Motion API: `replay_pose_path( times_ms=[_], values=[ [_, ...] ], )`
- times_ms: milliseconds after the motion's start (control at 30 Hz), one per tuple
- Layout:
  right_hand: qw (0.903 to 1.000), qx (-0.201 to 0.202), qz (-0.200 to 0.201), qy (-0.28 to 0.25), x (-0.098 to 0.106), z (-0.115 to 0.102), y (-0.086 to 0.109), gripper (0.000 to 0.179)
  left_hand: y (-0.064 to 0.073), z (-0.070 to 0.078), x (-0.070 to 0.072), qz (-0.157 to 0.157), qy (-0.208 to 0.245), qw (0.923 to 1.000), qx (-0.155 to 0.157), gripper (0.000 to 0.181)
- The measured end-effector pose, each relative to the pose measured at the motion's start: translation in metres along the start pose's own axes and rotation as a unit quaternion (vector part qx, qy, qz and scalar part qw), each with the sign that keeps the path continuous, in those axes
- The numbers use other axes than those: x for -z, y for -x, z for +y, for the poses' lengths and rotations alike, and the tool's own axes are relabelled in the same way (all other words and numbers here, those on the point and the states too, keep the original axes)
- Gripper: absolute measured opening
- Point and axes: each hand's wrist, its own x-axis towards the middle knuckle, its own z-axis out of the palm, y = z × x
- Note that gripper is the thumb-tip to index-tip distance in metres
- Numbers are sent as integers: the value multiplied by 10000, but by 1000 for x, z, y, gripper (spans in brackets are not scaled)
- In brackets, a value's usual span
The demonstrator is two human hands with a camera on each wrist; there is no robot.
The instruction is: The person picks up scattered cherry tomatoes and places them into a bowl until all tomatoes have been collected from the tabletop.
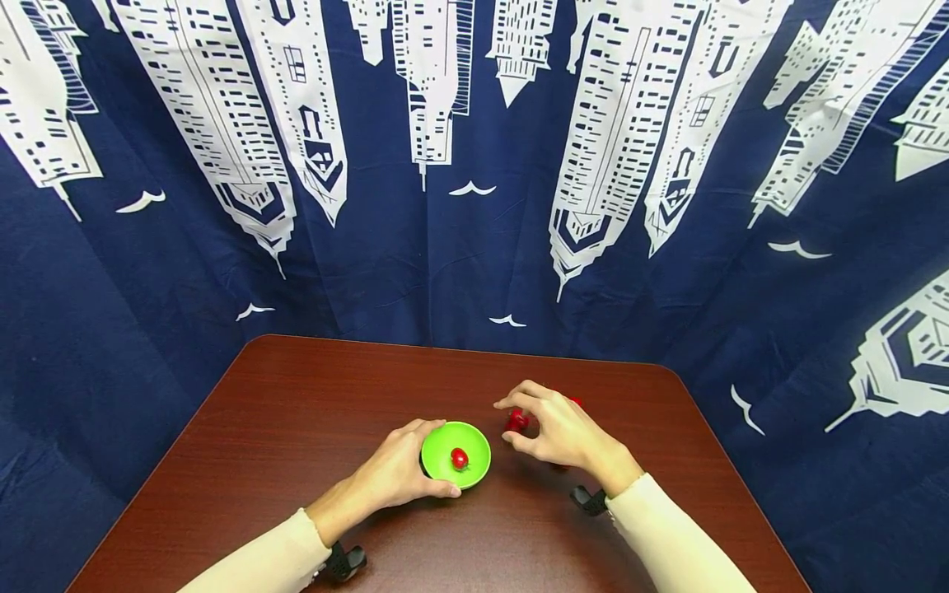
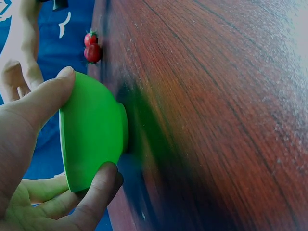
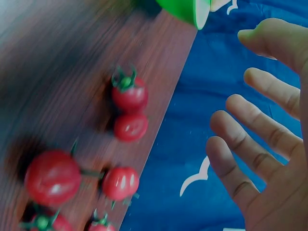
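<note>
My left hand (image 1: 396,469) grips a small green bowl (image 1: 437,471) from its left side, thumb at the near rim and fingers round the far side. Inside the bowl lies one red cherry tomato (image 1: 460,459). In the left wrist view, the bowl (image 2: 91,130) is upright, its foot close over the table. My right hand (image 1: 558,430) hovers to the right of the bowl with spread, gently bent fingers and nothing between them. Beneath it are red cherry tomatoes (image 1: 516,422), partly hidden by the hand. The right wrist view shows several tomatoes (image 3: 53,177) with green stems.
A brown wooden table (image 1: 334,387) with rounded far corners carries everything. Behind it hangs a dark blue curtain (image 1: 415,263) printed with white buildings and birds. Dark wrist straps (image 1: 589,499) sit by both cream sleeves (image 1: 667,535).
</note>
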Motion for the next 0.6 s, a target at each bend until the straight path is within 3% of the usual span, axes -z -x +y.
replay_pose_path(
  times_ms=[400, 600],
  values=[
    [9972, -698, 259, 20, 12, 34, 43, 43, -1, -1, -1, 19, -42, 10000, -31, 111],
    [9962, -783, 354, -101, 18, 51, 58, 45, -1, -1, -1, 1, -32, 10000, 9, 111]
  ],
)
